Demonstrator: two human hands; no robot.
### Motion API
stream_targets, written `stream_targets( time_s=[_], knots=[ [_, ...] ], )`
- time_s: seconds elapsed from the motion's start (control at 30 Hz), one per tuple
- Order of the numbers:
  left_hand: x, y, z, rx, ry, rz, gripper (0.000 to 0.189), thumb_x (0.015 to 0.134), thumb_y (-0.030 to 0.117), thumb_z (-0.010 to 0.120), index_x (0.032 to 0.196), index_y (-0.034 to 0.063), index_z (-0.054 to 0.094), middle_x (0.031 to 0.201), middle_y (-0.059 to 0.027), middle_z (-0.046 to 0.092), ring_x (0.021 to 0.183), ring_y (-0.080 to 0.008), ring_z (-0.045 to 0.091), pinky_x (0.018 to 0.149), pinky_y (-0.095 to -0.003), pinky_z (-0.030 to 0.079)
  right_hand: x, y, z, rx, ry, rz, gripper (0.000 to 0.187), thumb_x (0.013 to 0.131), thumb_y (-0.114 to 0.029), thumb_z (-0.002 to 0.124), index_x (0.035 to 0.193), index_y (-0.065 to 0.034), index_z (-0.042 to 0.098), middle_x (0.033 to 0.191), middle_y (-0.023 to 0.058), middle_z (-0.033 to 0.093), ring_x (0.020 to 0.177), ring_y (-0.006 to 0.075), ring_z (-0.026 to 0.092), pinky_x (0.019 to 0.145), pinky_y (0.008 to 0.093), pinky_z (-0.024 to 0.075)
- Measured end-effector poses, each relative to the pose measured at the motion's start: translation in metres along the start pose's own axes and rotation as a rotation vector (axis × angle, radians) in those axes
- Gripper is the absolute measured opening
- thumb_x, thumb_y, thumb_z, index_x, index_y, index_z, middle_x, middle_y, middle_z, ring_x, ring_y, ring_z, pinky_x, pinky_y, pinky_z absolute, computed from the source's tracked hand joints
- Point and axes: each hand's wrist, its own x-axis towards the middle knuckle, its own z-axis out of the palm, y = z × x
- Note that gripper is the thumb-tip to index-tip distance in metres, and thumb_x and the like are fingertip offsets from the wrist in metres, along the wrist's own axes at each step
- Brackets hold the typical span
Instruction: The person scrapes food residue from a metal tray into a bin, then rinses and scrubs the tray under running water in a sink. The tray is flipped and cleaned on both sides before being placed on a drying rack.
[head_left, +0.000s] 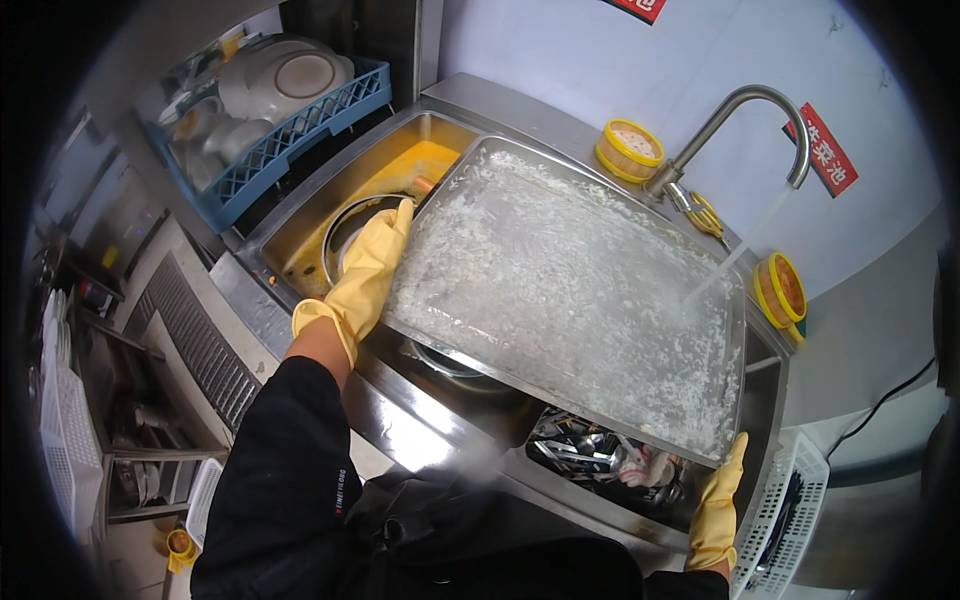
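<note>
A large rectangular metal tray (547, 300), spotted with whitish residue, lies tilted across the sinks. In a yellow rubber glove, my left hand (371, 262) grips its left edge. My right hand (716, 510), gloved alike, holds the tray's near right corner. Water runs from the curved faucet (757, 94) onto the tray's right part. Beneath its near edge, cutlery (592, 450) lies in the right-hand sink, partly hidden. Past my left hand, a round metal pot (341, 217) sits in the left sink, which holds orange, cloudy water (424, 161).
A blue dish rack (300, 150) with bowls (281, 79) stands at the back left. Yellow-rimmed bamboo containers (630, 150) sit along the back ledge and right corner. A white plastic basket (787, 510) is beside the sink at right. A floor drain grate (199, 337) lies to the left.
</note>
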Motion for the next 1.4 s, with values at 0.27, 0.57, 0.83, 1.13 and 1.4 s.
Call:
stream_targets(
  time_s=[0.27, 0.57, 0.83, 1.13, 1.4],
  knots=[
    [0.002, -0.007, 0.001, -0.013, 0.008, -0.004, 0.061, 0.097, 0.059, 0.038, 0.116, 0.0082, 0.066, 0.107, -0.0161, 0.068, 0.104, -0.0311, 0.063, 0.094, -0.0395, 0.043, -0.011, -0.002, 0.02, -0.055, 0.078, -0.024, 0.061, 0.099, -0.054, 0.048, 0.13, -0.0022, 0.057, 0.127, 0.0085, 0.062, 0.11, 0.0257, 0.06, 0.099, 0.0392, 0.0465],
    [0.005, -0.011, 0.0, -0.067, 0.021, 0.036, 0.06, 0.098, 0.053, 0.045, 0.108, -0.0022, 0.068, 0.097, -0.0155, 0.069, 0.094, -0.0245, 0.063, 0.088, -0.0357, 0.045, -0.009, -0.015, 0.023, -0.31, 0.06, -0.263, 0.057, 0.1, -0.048, 0.05, 0.128, 0.0008, 0.058, 0.127, 0.0113, 0.061, 0.111, 0.0236, 0.058, 0.1, 0.0375, 0.0438],
    [0.013, -0.013, 0.005, -0.135, -0.004, 0.017, 0.059, 0.098, 0.052, 0.047, 0.106, -0.0028, 0.068, 0.091, -0.0101, 0.069, 0.087, -0.0191, 0.061, 0.082, -0.034, 0.046, -0.038, -0.08, 0.181, -0.751, -0.275, -0.69, 0.043, 0.105, -0.027, 0.044, 0.14, -0.0018, 0.048, 0.137, 0.0161, 0.053, 0.128, 0.0276, 0.05, 0.111, 0.0378, 0.0373],
    [0.016, -0.022, 0.001, -0.267, -0.034, 0.027, 0.055, 0.098, 0.05, 0.05, 0.099, -0.0021, 0.069, 0.086, -0.0059, 0.067, 0.08, -0.0138, 0.058, 0.075, -0.0305, 0.046, 0.151, -0.045, 0.358, -0.413, -0.035, -0.531, 0.051, 0.093, -0.037, 0.054, 0.122, 0.0045, 0.058, 0.117, 0.0118, 0.059, 0.103, 0.0207, 0.052, 0.093, 0.0338, 0.0413],
    [-0.002, -0.005, -0.001, -0.297, -0.04, 0.029, 0.049, 0.101, 0.044, 0.049, 0.097, -0.0012, 0.067, 0.083, 0.0013, 0.06, 0.079, -0.0098, 0.051, 0.075, -0.028, 0.043, 0.268, -0.025, 0.367, -0.593, 0.261, -0.53, 0.061, 0.088, -0.043, 0.047, 0.109, 0.0126, 0.064, 0.115, 0.0312, 0.062, 0.105, 0.0404, 0.06, 0.095, 0.0463, 0.0431]
  ],
)
